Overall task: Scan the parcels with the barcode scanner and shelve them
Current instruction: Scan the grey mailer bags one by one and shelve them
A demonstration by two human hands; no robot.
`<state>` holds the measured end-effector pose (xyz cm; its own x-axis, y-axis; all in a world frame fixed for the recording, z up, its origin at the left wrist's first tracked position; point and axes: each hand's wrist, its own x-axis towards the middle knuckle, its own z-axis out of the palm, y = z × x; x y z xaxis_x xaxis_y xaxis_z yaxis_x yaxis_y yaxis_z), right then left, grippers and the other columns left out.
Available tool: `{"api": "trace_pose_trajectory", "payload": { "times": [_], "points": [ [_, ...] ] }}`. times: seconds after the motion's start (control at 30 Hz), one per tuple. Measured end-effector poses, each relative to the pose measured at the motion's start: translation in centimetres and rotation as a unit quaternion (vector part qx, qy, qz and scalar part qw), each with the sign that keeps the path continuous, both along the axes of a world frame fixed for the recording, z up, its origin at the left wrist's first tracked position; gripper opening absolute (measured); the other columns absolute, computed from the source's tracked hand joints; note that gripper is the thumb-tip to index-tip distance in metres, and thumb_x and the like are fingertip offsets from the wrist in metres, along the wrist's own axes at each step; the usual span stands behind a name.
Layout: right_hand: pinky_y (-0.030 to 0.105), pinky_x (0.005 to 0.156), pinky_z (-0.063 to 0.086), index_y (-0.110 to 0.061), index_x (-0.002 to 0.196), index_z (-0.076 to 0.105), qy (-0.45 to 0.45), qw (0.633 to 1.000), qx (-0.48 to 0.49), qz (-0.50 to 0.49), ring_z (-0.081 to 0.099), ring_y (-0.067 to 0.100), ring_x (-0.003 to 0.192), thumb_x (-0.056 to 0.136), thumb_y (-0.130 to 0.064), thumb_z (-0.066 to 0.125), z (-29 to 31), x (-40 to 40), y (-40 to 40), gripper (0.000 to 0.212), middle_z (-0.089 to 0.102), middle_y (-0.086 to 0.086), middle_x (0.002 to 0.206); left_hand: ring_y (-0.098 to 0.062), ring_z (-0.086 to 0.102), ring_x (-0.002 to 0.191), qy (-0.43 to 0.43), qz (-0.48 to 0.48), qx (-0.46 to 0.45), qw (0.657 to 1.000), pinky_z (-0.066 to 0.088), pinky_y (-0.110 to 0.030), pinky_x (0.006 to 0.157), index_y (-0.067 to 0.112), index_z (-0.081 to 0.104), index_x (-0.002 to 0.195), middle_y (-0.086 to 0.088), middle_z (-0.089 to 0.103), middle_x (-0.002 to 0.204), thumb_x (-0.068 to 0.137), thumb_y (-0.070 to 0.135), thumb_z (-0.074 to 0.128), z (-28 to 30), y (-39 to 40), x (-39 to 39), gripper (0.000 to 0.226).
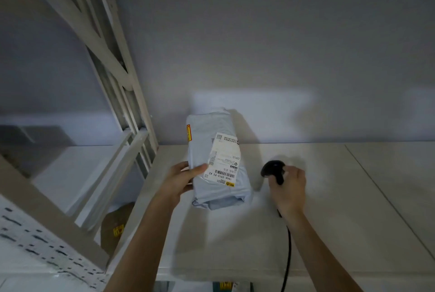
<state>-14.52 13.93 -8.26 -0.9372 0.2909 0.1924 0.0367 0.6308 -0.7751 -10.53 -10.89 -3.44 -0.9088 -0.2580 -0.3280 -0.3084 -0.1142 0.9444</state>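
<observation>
A pale blue plastic-wrapped parcel [217, 148] lies on the white shelf board [317, 197], its white shipping label with barcode [223, 158] facing up. My left hand [182, 179] grips the parcel's left side, thumb on the label's edge. To the right of the parcel, my right hand [290, 189] holds a black barcode scanner [273, 170] by its handle, its head turned toward the parcel. The scanner's black cable [288, 251] runs down past my right forearm.
A white metal shelf upright with diagonal braces [110, 56] stands to the left. A brown cardboard parcel [115, 228] lies on a lower level at lower left. The shelf's back wall [259, 44] is close behind the parcel. A perforated post [47, 251] crosses the bottom left.
</observation>
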Motion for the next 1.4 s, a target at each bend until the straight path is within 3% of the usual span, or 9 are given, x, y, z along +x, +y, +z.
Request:
{"api": "trace_pose_trajectory", "payload": {
  "times": [0.07, 0.17, 0.23, 0.33, 0.5, 0.67, 0.87, 1.07, 1.4],
  "points": [
    [0.037, 0.082, 0.044, 0.003, 0.117, 0.049, -0.132, 0.989, 0.066, 0.002, 0.05, 0.035, 0.108, 0.081, -0.026, 0.067, -1.2, 0.1, 0.8, 0.05, 0.048, 0.02, 0.119, -0.026, 0.07, 0.089, 0.003, 0.01, 0.021, 1.0, 0.057, -0.031, 0.069, 0.002, 0.06, 0.115, -0.015, 0.072, 0.104, 0.072, 0.018, 0.08, -0.5, 0.6, -0.2, 0.05],
    [0.031, 0.064, 0.044, 0.001, 0.108, 0.05, -0.237, 0.971, -0.016, 0.026, 0.059, 0.032, 0.082, 0.083, -0.025, 0.063, -1.9, -0.2, 0.9, 0.038, 0.056, 0.017, 0.098, -0.031, 0.068, 0.095, 0.015, 0.023, 0.039, 0.999, 0.057, -0.035, 0.075, 0.0, 0.057, 0.118, -0.018, 0.069, 0.11, 0.072, 0.014, 0.08, -0.9, 1.2, -0.5, 0.053],
    [0.028, 0.054, 0.042, 0.001, 0.093, 0.054, -0.256, 0.953, -0.157, 0.042, 0.056, 0.026, 0.059, 0.083, -0.014, 0.06, -1.4, -1.1, 1.3, 0.019, 0.057, 0.014, 0.073, -0.031, 0.067, 0.098, 0.025, 0.027, 0.048, 0.998, 0.057, -0.036, 0.075, 0.001, 0.056, 0.117, -0.018, 0.068, 0.112, 0.071, 0.011, 0.081, -0.9, 1.7, -0.7, 0.053],
    [0.022, 0.04, 0.045, 0.003, 0.07, 0.057, -0.296, 0.869, -0.393, 0.049, 0.052, 0.019, 0.036, 0.08, 0.002, 0.061, -0.3, -2.0, 2.0, 0.011, 0.053, 0.011, 0.051, -0.03, 0.066, 0.098, 0.043, 0.047, 0.066, 0.996, 0.056, -0.034, 0.072, 0.004, 0.056, 0.112, -0.016, 0.066, 0.112, 0.071, 0.006, 0.08, -0.8, 2.3, -1.1, 0.048],
    [0.027, 0.047, 0.048, -0.006, 0.084, 0.055, -0.235, 0.843, -0.475, 0.094, 0.05, 0.018, 0.045, 0.082, 0.0, 0.059, 2.7, 0.1, 2.6, 0.008, 0.05, 0.006, 0.056, -0.03, 0.063, 0.098, 0.09, 0.097, 0.087, 0.987, 0.056, -0.039, 0.075, 0.009, 0.048, 0.108, -0.013, 0.061, 0.111, 0.072, -0.002, 0.076, -1.2, 3.2, -2.3, 0.047],
    [0.025, 0.039, 0.032, -0.01, 0.081, 0.052, -0.158, 0.884, -0.388, 0.209, 0.039, 0.015, 0.035, 0.084, -0.004, 0.057, 6.5, 4.8, 1.1, 0.008, 0.047, 0.001, 0.051, -0.034, 0.06, 0.106, 0.112, 0.119, 0.084, 0.983, 0.052, -0.05, 0.089, 0.011, 0.043, 0.11, -0.015, 0.058, 0.113, 0.071, -0.003, 0.077, -1.7, 4.2, -3.2, 0.054],
    [0.026, 0.041, 0.033, -0.009, 0.075, 0.044, -0.153, 0.921, -0.275, 0.228, 0.036, 0.016, 0.035, 0.082, -0.003, 0.053, 7.4, 8.1, -0.7, 0.013, 0.039, 0.012, 0.058, -0.031, 0.06, 0.105, 0.121, 0.118, 0.055, 0.984, 0.051, -0.051, 0.091, 0.011, 0.042, 0.112, -0.01, 0.059, 0.109, 0.066, -0.001, 0.081, -2.0, 5.0, -3.6, 0.061],
    [0.026, 0.042, 0.035, -0.009, 0.073, 0.045, -0.176, 0.908, -0.307, 0.223, 0.038, 0.015, 0.038, 0.083, -0.004, 0.053, 7.1, 8.5, -0.3, 0.014, 0.043, 0.003, 0.052, -0.027, 0.059, 0.101, 0.117, 0.108, 0.043, 0.986, 0.052, -0.043, 0.088, 0.015, 0.041, 0.11, 0.002, 0.058, 0.099, 0.068, 0.002, 0.081, -2.2, 4.6, -3.4, 0.059],
    [0.026, 0.041, 0.032, -0.008, 0.07, 0.044, -0.203, 0.885, -0.347, 0.235, 0.037, 0.014, 0.038, 0.084, -0.005, 0.052, 7.1, 9.3, -0.8, 0.016, 0.044, -0.001, 0.049, -0.03, 0.06, 0.106, 0.125, 0.11, 0.048, 0.985, 0.05, -0.053, 0.094, 0.012, 0.043, 0.113, -0.003, 0.06, 0.106, 0.068, -0.001, 0.08, -2.0, 4.2, -3.4, 0.059]
  ]
}}
